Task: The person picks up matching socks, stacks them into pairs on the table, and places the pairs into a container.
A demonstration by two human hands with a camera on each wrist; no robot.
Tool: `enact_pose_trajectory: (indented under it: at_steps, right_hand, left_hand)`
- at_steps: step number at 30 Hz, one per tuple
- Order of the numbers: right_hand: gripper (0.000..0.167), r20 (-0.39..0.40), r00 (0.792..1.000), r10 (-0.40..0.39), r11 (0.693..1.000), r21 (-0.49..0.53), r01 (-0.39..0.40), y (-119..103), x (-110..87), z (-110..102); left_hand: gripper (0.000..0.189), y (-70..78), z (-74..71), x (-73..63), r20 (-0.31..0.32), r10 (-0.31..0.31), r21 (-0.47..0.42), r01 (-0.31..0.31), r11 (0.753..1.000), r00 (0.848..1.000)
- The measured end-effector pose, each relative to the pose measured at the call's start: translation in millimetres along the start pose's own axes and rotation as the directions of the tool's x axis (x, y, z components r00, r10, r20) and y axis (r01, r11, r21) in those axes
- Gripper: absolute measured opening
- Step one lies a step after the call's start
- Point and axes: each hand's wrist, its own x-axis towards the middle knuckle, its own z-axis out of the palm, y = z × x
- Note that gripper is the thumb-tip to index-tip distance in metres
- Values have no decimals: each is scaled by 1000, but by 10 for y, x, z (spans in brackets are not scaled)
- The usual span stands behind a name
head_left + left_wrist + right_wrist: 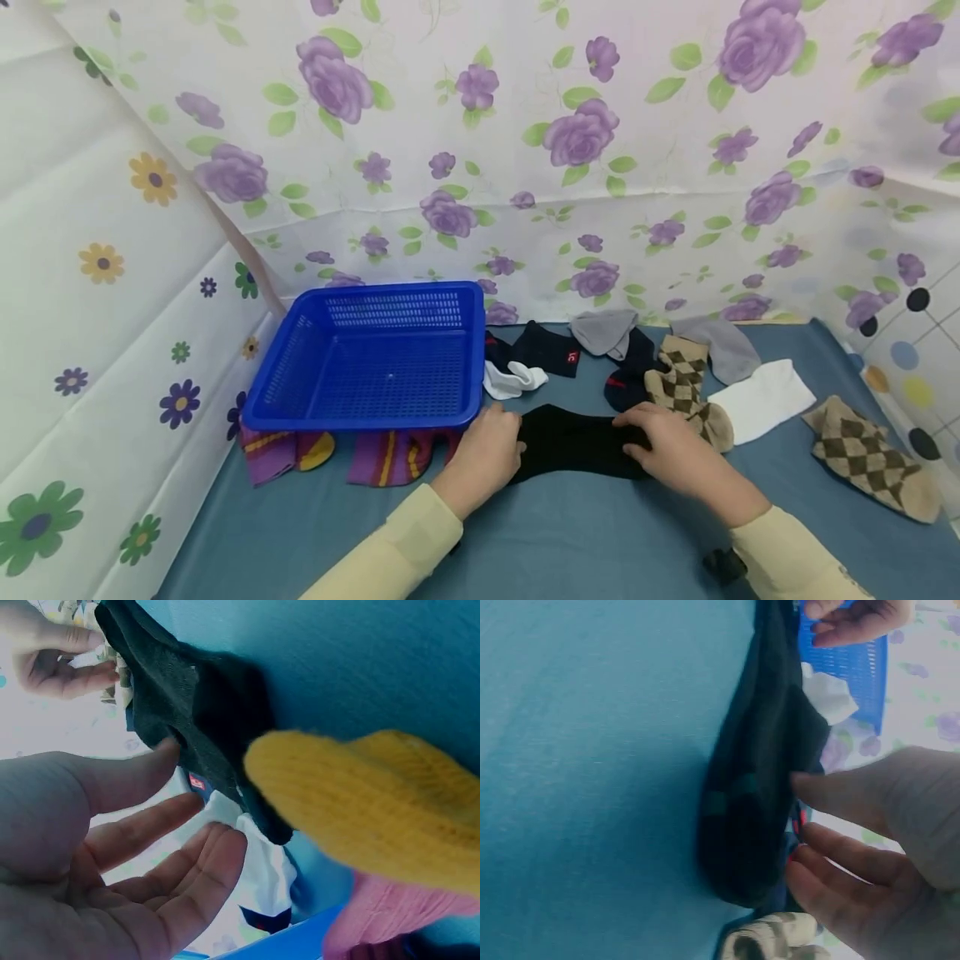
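Observation:
A black sock [573,440] lies stretched out sideways on the blue-green cloth, between my two hands. At its left end is my left hand [487,450]; in the left wrist view the thumb [161,761] touches the sock's edge while the fingers stay apart from it. My right hand [667,446] is at the other end. In the right wrist view its thumb [817,791] meets the sock [754,772], with a gap between thumb and loosely bent fingers. Neither hand visibly pinches the fabric.
A blue plastic basket [390,367] stands at left, with purple striped socks [390,458] in front. Behind my hands lie a white sock [513,381], dark socks [543,348] and grey socks [603,332]. Rightward are checked socks [873,454] and a white sock [765,400].

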Motion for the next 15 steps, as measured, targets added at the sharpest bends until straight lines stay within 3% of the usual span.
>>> enact_pose_trajectory:
  at_steps: [4,8,15]
  right_hand:
    - [27,-70,998,4,1000,-18,-5,1,25,-42]
    - [28,-60,998,24,998,-51,-27,15,24,-7]
    - [34,-42,998,56,992,-112,-61,48,1,47]
  left_hand:
    - [13,17,11,36,-71,8,74,-3,997,997]
    - [21,5,64,68,-11,-25,120,26,992,1000]
    - [21,-19,97,77,66,-60,65,56,996,996]
